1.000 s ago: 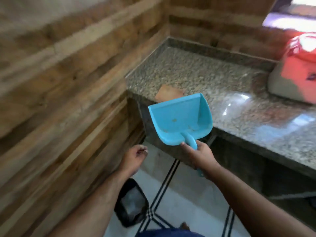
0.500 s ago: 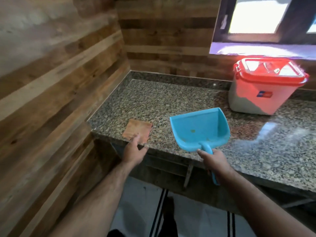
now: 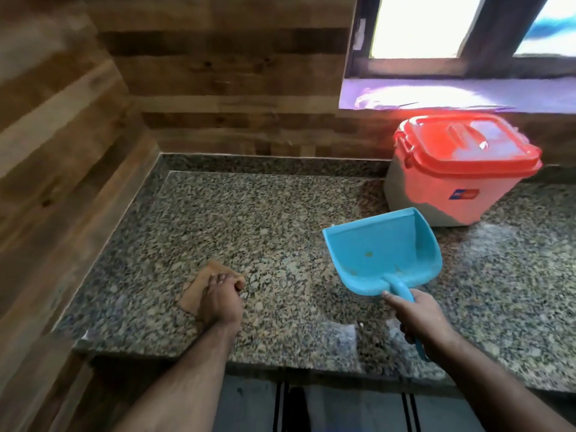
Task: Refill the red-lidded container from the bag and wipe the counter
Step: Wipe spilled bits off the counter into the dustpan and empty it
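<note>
1. Left hand [image 3: 220, 302] down on the speckled granite counter [image 3: 268, 232], fingers curled together and pressed on a small flat brown cloth [image 3: 199, 286].
2. Brown cloth partly hidden under that hand, one corner poking out past the fingertips, another part sticking out on the far left of the hand.
3. Right hand [image 3: 420, 318] wrapped tight around the handle of a bright blue plastic dustpan [image 3: 381, 249].
4. Dustpan scoop just ahead of the right hand, open mouth facing away toward the wall, a few tiny yellow-brown specks inside.
5. Cannot tell whether the scoop touches the counter or floats just over it.
6. White plastic container with a red lid [image 3: 458, 173] well ahead of the right hand and a bit to its right, standing on the counter against the wooden plank wall [image 3: 218, 88].
7. Red lid on the container, a small sticker on its front side.
8. Window sill [image 3: 452, 96] right above the container, bright light coming in.
9. Left hand and right hand well apart, bare counter between them.
</note>
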Available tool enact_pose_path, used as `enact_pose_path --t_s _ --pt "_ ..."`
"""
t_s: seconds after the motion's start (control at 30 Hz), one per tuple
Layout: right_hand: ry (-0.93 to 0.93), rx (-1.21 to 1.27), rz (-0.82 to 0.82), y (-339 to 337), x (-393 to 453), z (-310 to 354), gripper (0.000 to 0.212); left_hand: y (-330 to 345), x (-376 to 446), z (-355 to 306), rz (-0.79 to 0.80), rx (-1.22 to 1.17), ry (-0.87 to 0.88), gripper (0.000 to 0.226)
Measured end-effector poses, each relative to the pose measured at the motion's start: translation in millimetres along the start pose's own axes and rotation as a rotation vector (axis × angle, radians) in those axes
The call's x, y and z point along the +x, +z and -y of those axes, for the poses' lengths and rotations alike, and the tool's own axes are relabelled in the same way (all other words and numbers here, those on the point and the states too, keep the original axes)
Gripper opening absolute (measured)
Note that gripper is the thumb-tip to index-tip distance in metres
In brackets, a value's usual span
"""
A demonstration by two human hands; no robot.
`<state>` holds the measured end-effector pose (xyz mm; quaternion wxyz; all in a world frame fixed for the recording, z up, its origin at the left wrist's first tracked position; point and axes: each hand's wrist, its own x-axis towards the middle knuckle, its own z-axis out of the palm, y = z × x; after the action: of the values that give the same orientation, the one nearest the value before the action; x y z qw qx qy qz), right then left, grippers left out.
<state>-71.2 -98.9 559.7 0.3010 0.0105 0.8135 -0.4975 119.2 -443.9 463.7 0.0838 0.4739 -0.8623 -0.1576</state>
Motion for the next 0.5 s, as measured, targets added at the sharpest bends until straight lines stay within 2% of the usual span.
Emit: enact_pose_path --t_s 0.1,0.2,0.27,0.37,0.43,0.5 --pt "0.054 0.055 -0.079 -3.9 15.1 0.0 0.022 -6.3 27.8 -50.3 -0.086 -0.175 0.062 0.026" --pt "0.099 0.081 -0.143 -14.4 23.8 -8.2 0.021 -14.3 63.5 -116.2 -0.057 -0.310 -0.018 0.031" --pt "0.142 0.122 -0.175 -21.5 29.3 -16.9 0.019 -6.6 90.3 -155.3 0.019 -0.379 -0.040 0.033" --pt "0.221 0.213 -0.200 -31.9 39.7 -32.8 0.019 32.1 130.4 -198.8 0.178 -0.405 0.059 0.034" --pt "0.251 0.241 -0.236 -42.7 44.7 -40.5 0.024 66.0 148.4 -224.3 0.315 -0.342 0.127 0.037" --pt "0.274 0.276 -0.292 -54.4 46.9 -45.2 0.021 90.1 147.8 -250.0 0.410 -0.175 0.219 0.040"
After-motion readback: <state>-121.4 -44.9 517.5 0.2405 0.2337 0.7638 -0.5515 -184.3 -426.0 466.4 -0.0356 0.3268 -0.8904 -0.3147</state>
